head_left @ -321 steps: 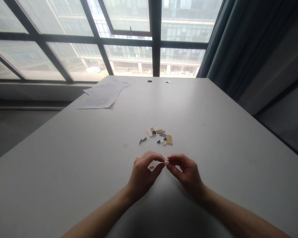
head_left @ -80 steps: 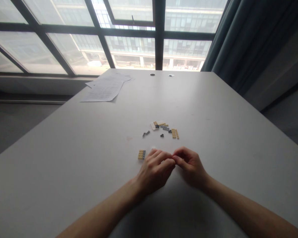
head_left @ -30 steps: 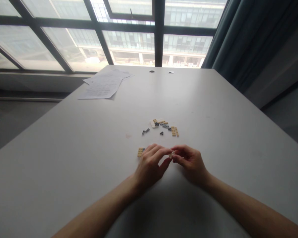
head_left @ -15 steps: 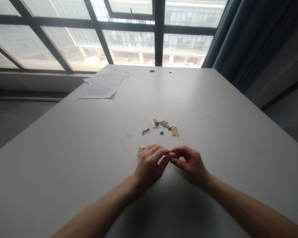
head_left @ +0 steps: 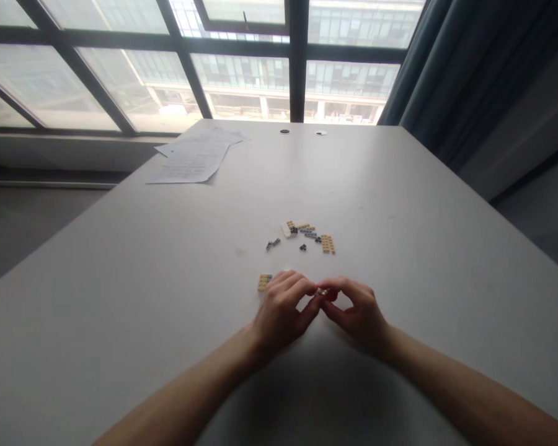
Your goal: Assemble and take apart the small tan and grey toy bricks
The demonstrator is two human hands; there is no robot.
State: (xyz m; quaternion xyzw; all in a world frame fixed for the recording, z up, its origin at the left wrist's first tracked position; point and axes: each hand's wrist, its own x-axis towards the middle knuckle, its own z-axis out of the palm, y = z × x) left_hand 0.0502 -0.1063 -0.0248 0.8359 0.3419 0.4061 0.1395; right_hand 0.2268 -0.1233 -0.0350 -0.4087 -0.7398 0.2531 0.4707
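Note:
My left hand (head_left: 281,310) and my right hand (head_left: 356,310) meet fingertip to fingertip just above the white table (head_left: 121,297). Both pinch a tiny pale building piece (head_left: 322,290) between thumb and forefinger; most of it is hidden by the fingers. A tan studded plate with a grey part (head_left: 263,282) lies on the table just left of my left hand. A small heap of loose tan, white and dark pieces (head_left: 307,234) lies a short way beyond my hands.
Sheets of printed paper (head_left: 193,162) lie at the table's far left corner. Two cable holes (head_left: 302,132) sit near the far edge. A large window runs behind the table, and a dark curtain (head_left: 441,87) hangs at the right.
My hands have stayed together on the small piece, with only slight finger shifts. Since several seconds ago, the tan plate has appeared on the table left of my left hand.

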